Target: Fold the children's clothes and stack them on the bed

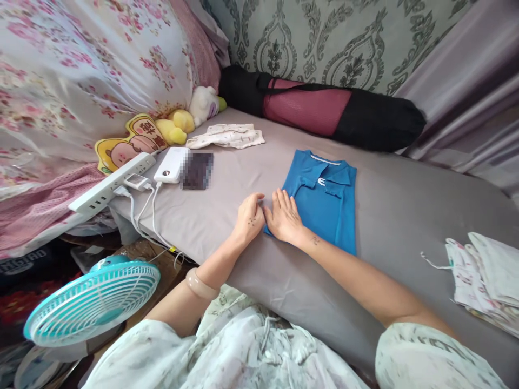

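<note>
A blue shirt lies folded on the grey bed sheet, its sleeves turned inward and a small white mark near its neckline. My right hand presses flat on the shirt's left part with the fingers stretched out. Beside it, at the shirt's left edge, my left hand rests with its fingers curled in. Whether those fingers pinch any cloth is hidden. A pale bangle circles my left wrist.
Left stand a power strip, a white power bank, a blurred dark device and plush toys. A printed cloth lies behind. A long bag lines the wall; folded clothes lie right; a fan stands below left.
</note>
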`<state>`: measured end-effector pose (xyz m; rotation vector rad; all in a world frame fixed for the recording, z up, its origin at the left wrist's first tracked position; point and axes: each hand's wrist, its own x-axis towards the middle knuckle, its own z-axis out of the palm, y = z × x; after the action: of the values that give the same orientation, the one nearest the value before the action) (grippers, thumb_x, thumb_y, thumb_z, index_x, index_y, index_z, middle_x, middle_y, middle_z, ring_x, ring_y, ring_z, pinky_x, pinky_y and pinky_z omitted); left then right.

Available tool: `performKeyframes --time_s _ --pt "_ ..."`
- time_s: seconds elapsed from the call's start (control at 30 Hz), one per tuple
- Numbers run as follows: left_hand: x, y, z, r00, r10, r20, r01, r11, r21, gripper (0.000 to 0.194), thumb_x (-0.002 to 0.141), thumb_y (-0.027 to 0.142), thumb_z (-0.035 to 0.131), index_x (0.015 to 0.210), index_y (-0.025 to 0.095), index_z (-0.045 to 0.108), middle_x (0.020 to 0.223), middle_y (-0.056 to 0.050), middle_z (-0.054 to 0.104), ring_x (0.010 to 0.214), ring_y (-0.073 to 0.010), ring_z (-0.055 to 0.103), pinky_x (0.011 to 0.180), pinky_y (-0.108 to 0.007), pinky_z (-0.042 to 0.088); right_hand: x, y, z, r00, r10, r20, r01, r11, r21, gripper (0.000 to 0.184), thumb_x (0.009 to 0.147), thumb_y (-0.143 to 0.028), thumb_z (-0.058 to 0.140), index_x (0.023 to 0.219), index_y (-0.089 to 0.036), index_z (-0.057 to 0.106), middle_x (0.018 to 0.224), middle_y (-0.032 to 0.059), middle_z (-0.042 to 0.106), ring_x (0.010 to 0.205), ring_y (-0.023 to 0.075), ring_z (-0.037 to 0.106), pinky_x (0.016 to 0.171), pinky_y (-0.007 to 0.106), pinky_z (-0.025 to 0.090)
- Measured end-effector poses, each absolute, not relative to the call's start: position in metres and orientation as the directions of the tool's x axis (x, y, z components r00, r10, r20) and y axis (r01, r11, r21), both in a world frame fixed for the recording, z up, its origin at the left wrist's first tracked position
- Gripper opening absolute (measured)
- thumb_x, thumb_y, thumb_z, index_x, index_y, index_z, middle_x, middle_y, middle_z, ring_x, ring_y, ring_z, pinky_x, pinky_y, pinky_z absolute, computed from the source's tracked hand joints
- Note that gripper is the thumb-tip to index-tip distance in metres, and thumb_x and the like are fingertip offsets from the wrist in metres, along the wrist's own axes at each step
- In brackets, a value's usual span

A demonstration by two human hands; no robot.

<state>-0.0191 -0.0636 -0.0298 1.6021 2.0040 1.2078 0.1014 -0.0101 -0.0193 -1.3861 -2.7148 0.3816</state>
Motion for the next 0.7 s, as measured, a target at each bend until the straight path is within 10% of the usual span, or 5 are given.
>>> performKeyframes --time_s 0.27,0.7 --pt "-0.041 -0.029 -0.013 -0.225 0.955 0.191 0.714 0.028 0.700 0.037 0.085 0.013 0.042 0.118 0.018 0.058 0.120 -0.011 0.066 0.111 -0.0224 0.061 0.101 -0.042 0.047 0.111 0.034 0.008 -0.632 0.774 0.030 0.721 0.602 -0.344 0.052 0.098 -0.037 0.035 0.139 -0.009 0.048 0.145 0.0156 0.049 0.134 0.0253 0.044 0.112 0.038 0.030" --pt "-0.026 0.106 -0.019 0.119 0.975 0.188 0.883 -0.191 0.429 0.046 0.086 0.016 0.045 0.131 0.019 0.053 0.136 -0.010 0.056 0.134 -0.0287 0.041 0.108 -0.048 0.038 0.173 0.180 -0.010 0.184 0.980 0.075 0.815 -0.110 -0.569 0.042 0.092 -0.033 0.039 0.111 -0.014 0.072 0.119 0.0200 0.065 0.114 0.0353 0.057 0.093 0.049 0.043"
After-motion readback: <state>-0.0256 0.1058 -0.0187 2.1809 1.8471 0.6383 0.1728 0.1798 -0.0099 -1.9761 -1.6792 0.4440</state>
